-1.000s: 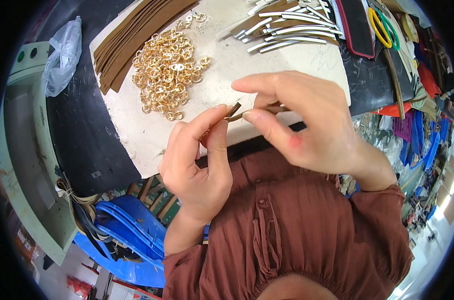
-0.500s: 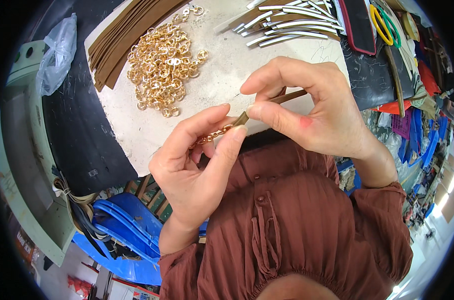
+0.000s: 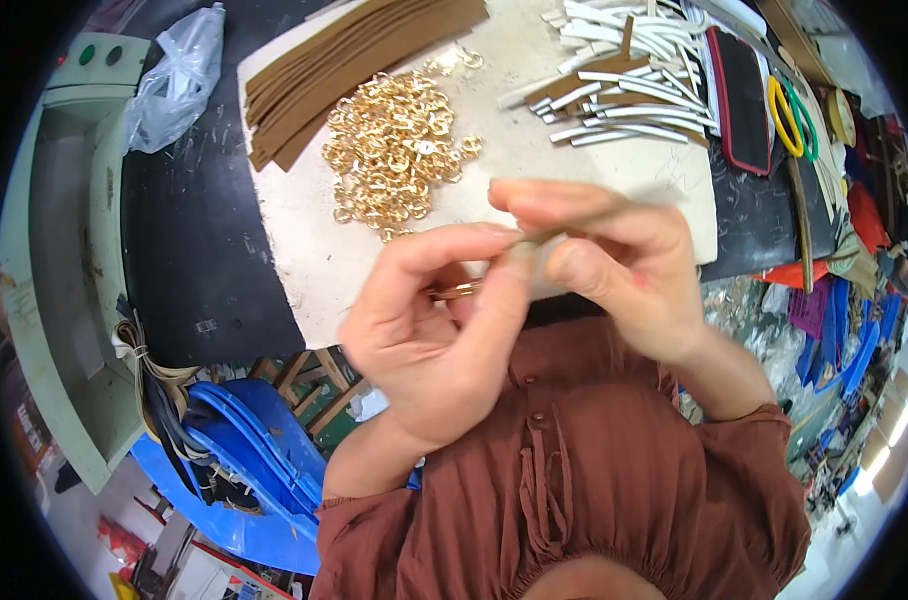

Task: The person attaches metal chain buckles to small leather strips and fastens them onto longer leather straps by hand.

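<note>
My left hand (image 3: 429,345) is closed, thumb and forefinger pinching the end of a narrow brown strap (image 3: 572,227). Gold chain links (image 3: 459,290) show inside its curled fingers. On the other side, my right hand (image 3: 639,265) bends its fingers round the same strap, thumb close to the left fingertips; motion smears this part, and the join between strap and chain is hidden. Beyond the hands, a heap of gold chain pieces (image 3: 389,150) lies on a pale board (image 3: 299,250).
Brown strips (image 3: 364,65) are stacked at the board's far left. White-edged strips (image 3: 634,105) lie far right, beside a red-edged phone (image 3: 742,105) and yellow-handled (image 3: 777,110) and green-handled tools. A clear plastic bag (image 3: 179,80) rests near a grey-green metal housing (image 3: 59,250) at left.
Both hands have drawn closer together, the left shifting right and slightly up. Less of the chain shows now, and the strap is blurred. The whole view has shifted, with the table further right.
</note>
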`<state>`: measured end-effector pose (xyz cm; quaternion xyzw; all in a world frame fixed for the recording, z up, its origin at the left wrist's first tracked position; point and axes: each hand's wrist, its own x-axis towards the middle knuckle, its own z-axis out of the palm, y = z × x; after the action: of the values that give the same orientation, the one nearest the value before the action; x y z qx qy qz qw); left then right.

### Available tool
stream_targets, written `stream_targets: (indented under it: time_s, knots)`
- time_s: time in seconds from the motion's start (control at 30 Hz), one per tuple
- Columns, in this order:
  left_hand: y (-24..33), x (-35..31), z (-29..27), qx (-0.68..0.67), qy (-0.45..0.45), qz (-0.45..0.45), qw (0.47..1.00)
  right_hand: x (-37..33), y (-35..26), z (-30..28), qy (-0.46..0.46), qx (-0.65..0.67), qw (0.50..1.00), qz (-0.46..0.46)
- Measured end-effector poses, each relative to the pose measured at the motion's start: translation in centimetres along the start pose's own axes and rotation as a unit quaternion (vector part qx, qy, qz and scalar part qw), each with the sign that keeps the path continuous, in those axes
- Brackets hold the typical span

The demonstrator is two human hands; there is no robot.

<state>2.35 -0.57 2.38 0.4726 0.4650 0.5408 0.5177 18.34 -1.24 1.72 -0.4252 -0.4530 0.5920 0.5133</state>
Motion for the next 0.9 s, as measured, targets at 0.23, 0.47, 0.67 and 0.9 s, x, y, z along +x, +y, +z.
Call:
stream_targets:
  time_s: [0.23,0.47,0.67,0.9]
  knots:
    - [-1.7,11.4,-2.5,0.323,-0.112,0.244,0.908,1.2,-3.3,-2.4,0.103,-0.026,0.977,-0.185]
    - [-4.1,23.0,-5.1,0.485,-0.154,0.314,0.801,-2.3,-7.6,-4.9,0.177,-0.219,0.95,-0.134]
    - [-4.1,23.4,-4.9,0.491,-0.158,0.082,0.853,-4.3,-7.2,-7.2,0.179,-0.107,0.976,0.059]
    - [-4.4,21.1,-4.3,0.5,-0.039,0.438,0.746,-5.1,-5.3,-6.9,0.173,0.042,0.974,0.14]
